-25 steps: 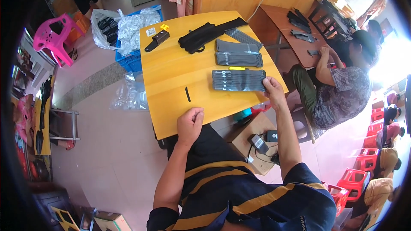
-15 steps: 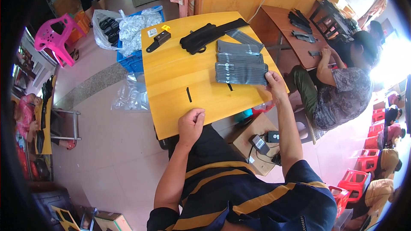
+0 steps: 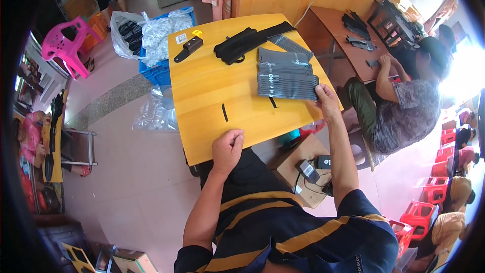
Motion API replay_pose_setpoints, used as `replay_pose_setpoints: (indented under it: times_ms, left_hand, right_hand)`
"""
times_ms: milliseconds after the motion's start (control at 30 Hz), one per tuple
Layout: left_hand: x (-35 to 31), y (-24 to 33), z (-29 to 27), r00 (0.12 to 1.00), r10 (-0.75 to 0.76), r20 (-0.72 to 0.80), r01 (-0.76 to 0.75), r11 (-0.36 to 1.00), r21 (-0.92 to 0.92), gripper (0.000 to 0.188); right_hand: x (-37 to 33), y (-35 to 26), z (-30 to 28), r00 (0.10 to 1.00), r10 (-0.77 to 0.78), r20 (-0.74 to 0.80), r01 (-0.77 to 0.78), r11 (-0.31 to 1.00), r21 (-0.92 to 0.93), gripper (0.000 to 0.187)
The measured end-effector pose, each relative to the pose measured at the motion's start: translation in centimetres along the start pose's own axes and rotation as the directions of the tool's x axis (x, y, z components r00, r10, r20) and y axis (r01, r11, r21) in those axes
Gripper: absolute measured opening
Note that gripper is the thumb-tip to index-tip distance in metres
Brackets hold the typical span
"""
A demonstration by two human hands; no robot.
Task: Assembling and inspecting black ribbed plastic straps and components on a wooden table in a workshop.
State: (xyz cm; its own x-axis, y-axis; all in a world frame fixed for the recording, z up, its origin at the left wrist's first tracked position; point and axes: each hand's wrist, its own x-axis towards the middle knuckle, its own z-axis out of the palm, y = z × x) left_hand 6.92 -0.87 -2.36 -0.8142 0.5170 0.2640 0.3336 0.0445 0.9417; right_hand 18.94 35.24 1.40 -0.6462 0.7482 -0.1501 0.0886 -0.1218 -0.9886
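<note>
My right hand [image 3: 328, 103] pinches the right end of the top piece in a stack of flat grey plastic bags [image 3: 285, 87] with white print. More of these grey bags [image 3: 284, 56] lie fanned out behind, towards the table's back right. My left hand [image 3: 228, 149] rests at the front edge of the yellow table [image 3: 202, 106], its fingers curled closed with nothing visible in them. Two short black strips [image 3: 225, 112] lie on the tabletop between my hands. Farther back sits a folded black strap with a pouch [image 3: 242, 45], and left of it a small dark brown holder [image 3: 192, 45].
A blue crate [image 3: 155, 73] of clear plastic bags stands beyond the table's left side, near a pink chair [image 3: 70, 43]. At right, another person [image 3: 404, 106] works at a brown table [image 3: 353, 55]. A cardboard box [image 3: 288, 169] with dark chargers stands below the front edge.
The top grey bag in my right hand has shifted very slightly to the right. The view has moved a little; my left hand keeps its place.
</note>
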Motion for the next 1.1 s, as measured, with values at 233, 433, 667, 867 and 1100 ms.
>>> replay_pose_setpoints:
  times_ms: [233, 433, 667, 867, 1100]
  left_hand:
    - [-0.5, 0.3, -0.5, 0.996, -0.085, 0.013, 0.085, 0.996, 0.024, 0.008]
    - [0.3, 0.4, 0.6, 0.997, -0.065, 0.039, 0.065, 0.998, -0.001, 0.008]
    - [0.0, 0.7, -0.2, 0.999, -0.034, 0.04, 0.032, 0.999, 0.029, 0.01]
    - [-0.1, 1.1, -0.4, 0.998, -0.051, 0.047, 0.05, 0.998, 0.024, 0.011]
    - [-0.2, 1.3, -0.7, 0.996, -0.065, 0.061, 0.064, 0.998, 0.026, 0.011]
  right_hand:
    - [6.2, -4.0, 0.5, 0.995, -0.093, 0.044, 0.097, 0.991, -0.091, 0.025]
    - [13.6, -0.7, -3.8, 0.882, -0.327, -0.338, 0.104, 0.836, -0.538, 0.063]
    - [10.0, 3.3, -3.2, 0.884, -0.396, -0.249, 0.272, 0.869, -0.414, 0.052]
    - [3.5, 4.7, -1.1, 0.791, -0.519, -0.323, 0.437, 0.849, -0.296, 0.033]
    - [-5.5, -0.2, 6.5, 0.889, -0.457, 0.027, 0.458, 0.887, -0.054, 0.015]
